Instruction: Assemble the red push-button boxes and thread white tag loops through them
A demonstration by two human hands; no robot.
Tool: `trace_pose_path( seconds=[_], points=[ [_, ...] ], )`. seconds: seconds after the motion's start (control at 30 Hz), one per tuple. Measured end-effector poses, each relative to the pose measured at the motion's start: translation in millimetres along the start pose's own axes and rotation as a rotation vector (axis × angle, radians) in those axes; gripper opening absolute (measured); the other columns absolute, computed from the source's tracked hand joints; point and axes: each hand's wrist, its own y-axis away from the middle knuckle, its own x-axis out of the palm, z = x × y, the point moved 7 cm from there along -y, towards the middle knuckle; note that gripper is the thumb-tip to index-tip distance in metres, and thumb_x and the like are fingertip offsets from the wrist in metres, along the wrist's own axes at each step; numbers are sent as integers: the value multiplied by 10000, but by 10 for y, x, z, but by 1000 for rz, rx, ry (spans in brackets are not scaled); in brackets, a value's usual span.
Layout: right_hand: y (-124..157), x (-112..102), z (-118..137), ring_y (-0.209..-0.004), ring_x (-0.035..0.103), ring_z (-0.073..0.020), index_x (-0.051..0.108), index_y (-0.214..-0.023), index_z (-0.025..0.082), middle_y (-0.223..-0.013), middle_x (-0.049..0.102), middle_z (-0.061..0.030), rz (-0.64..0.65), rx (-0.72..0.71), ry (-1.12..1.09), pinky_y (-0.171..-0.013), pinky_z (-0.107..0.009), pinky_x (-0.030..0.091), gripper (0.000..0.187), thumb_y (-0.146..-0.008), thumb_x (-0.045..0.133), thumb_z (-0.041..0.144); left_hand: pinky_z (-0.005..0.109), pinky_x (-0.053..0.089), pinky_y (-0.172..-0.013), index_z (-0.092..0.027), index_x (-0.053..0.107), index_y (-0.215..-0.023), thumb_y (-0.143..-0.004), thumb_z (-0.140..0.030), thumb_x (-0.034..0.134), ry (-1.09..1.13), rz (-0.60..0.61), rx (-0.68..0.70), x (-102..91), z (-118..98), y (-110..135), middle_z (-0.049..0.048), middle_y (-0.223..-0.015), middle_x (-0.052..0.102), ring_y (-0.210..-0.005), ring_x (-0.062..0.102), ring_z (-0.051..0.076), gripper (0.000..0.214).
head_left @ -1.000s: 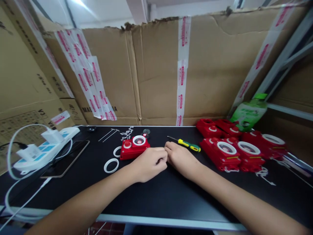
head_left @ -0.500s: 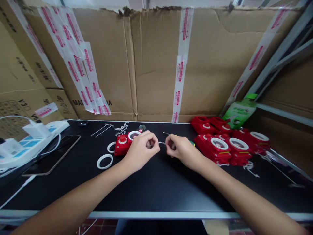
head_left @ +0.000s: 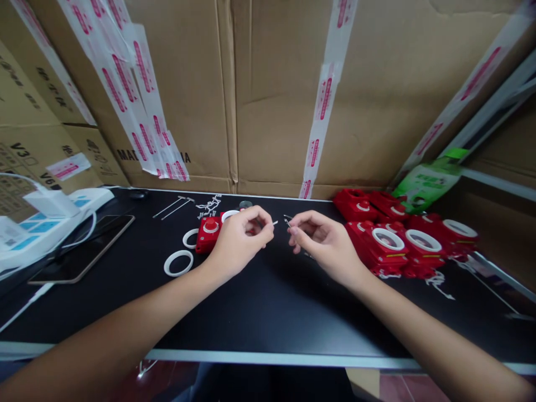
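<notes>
My left hand (head_left: 250,231) is closed in a pinch, and a small white strip (head_left: 275,223) sticks out past its fingertips. Facing it across a narrow gap, my right hand (head_left: 320,237) pinches a small shiny metal piece (head_left: 287,223), too small to name. Both hands are above the black table. Partly behind my left hand sits a red housing (head_left: 208,230) with a round red button and a white ring around its window. Two loose white rings (head_left: 178,263) lie left of it. A thin dark rod tip (head_left: 287,216) shows just beyond my right fingers.
Several red housings (head_left: 389,245) stand at the right, before a green bottle (head_left: 431,181). On the left are a phone (head_left: 84,248), a white power strip (head_left: 90,198) and cables. T-shaped metal rods (head_left: 173,207) and white chains (head_left: 208,206) lie at the back, before a cardboard wall (head_left: 272,111).
The view has tilted down slightly. My hands have drawn a little apart, and the small metal piece shows more clearly at my right fingertips.
</notes>
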Motion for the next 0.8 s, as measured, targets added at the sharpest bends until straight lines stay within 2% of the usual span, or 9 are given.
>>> trace_pose_path(
  seconds=[0.17,0.33,0.43,0.57,0.63,0.8],
  points=[
    [18,36,31,-668,680,-116,690,-981,164,-796,697,-14,20,-17,-18,-623,-245,634,244,-898,830,346,185,430,-500,-192,601,-772,-916,-230,589,41,16,0,-9,-27,0,-40,-634,597,-554,572,89,149],
    [41,51,65,-675,691,-121,687,-981,163,-805,696,-12,24,9,-48,-615,-251,642,293,-874,855,377,192,441,-495,-174,639,-750,-981,-369,632,82,23,10,9,-72,-10,-21,-617,604,-523,570,87,303],
    [40,41,69,-672,694,-125,690,-974,166,-801,696,-10,15,20,-57,-602,-254,645,316,-855,872,395,215,425,-483,-164,721,-844,-975,-396,673,85,33,-13,20,-68,-5,-3,-658,664,-501,547,89,270],
    [41,32,62,-677,700,-125,697,-971,170,-805,702,-11,3,8,-61,-607,-252,649,255,-882,851,353,233,474,-592,-171,776,-910,-931,-384,736,81,-21,23,-24,-71,-5,56,-918,767,-733,654,139,218],
    [43,30,51,-681,703,-123,703,-973,170,-801,702,-10,2,0,-74,-611,-246,650,227,-891,846,326,244,475,-615,-169,775,-921,-913,-379,753,81,-23,26,-28,-60,-11,58,-913,758,-779,653,158,211],
    [31,33,-20,-710,711,-129,719,-981,174,-803,707,-9,22,27,-168,-633,-255,667,221,-893,848,330,264,443,-582,-171,743,-910,-897,-334,744,39,23,60,4,-89,-16,38,-869,720,-702,592,147,164]
  ],
)
